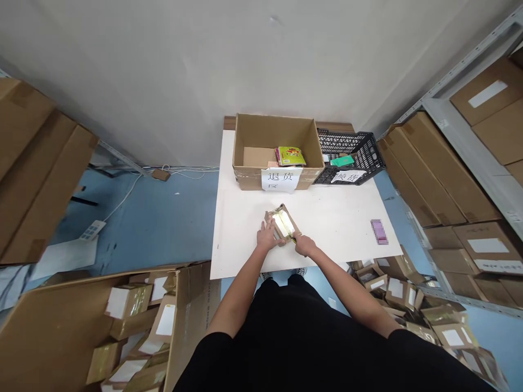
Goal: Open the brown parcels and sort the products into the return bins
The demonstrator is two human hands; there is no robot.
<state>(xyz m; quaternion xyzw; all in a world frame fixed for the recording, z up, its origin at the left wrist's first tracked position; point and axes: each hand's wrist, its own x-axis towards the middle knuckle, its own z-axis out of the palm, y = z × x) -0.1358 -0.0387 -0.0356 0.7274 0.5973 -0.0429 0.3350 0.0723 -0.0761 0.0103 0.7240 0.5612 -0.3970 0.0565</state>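
A small taped cardboard parcel (283, 222) with a shiny label lies on the white table (335, 218) just in front of me. My left hand (267, 237) grips its left side with fingers curled over the edge. At the parcel's near right corner my right hand (304, 245) is closed, pinching something thin that I cannot make out.
An open cardboard box (278, 144) with a paper sign and colourful packets stands at the table's back, a black plastic crate (353, 149) beside it. A pink item (379, 231) lies at right. Boxes of small parcels sit on the floor left (134, 321) and right (417, 299); shelving with cartons (469, 179) at right.
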